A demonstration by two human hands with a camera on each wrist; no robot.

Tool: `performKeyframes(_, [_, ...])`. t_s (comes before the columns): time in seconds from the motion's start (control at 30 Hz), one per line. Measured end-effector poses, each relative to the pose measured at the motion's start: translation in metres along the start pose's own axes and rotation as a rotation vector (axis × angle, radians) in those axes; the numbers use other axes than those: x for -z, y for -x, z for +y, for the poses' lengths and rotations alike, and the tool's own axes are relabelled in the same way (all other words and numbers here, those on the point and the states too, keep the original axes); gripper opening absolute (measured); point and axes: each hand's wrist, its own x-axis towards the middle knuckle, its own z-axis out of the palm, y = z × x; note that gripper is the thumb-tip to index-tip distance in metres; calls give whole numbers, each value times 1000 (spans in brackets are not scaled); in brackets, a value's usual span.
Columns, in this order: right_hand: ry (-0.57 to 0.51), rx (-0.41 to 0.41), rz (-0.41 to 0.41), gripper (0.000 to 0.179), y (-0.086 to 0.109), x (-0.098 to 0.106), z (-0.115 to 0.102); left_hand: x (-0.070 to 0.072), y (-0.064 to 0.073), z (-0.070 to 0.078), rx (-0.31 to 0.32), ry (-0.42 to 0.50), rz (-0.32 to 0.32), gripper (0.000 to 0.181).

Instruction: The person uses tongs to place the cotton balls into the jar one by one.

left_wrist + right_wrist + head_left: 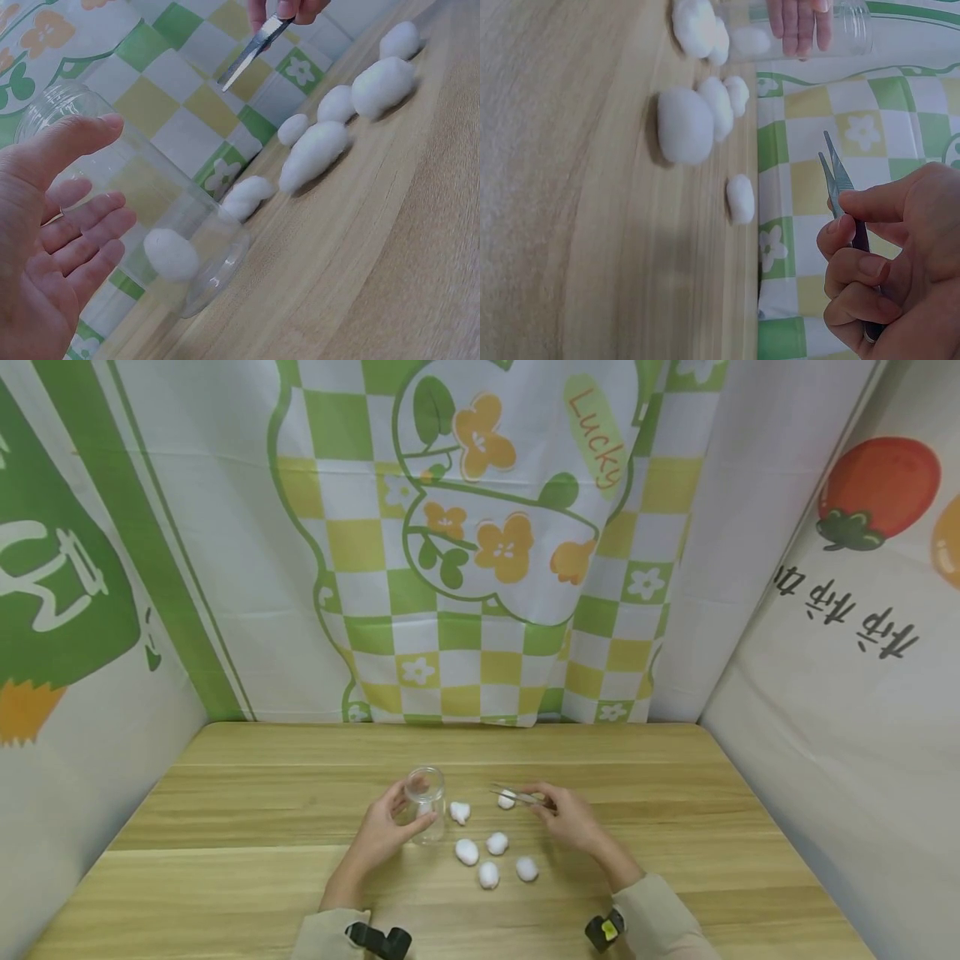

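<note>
Head view: on the counter (262,793), the left grip (381,837) steadies the clear jar (435,803) between thumb and fingers; the right grip (567,818) pinches tweezers (522,797), parted tips hovering near the farthest loose cotton ball (506,804). Best centre them over it, then squeeze lightly.

The left hand (381,833) curves; the right hand (572,820) pinches.

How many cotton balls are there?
7. One cotton ball is in the clear jar; on the table, one lies beside it, one appears beneath the tweezers, four sit lowest in the head view. None seems hidden.
</note>
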Motion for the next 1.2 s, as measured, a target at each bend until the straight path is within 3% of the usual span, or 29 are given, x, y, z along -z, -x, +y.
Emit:
performKeyframes(0.47, [15, -16, 38, 29, -5, 0, 15, 1, 0, 1, 11, 8, -8, 65])
performKeyframes(0.87, [10, -94, 28, 28, -7, 0, 22, 0, 0, 0, 16, -1, -1, 65])
performKeyframes(1.2, [-1, -90, 10, 28, -9, -2, 30, 1, 0, 1, 25, -3, -7, 67])
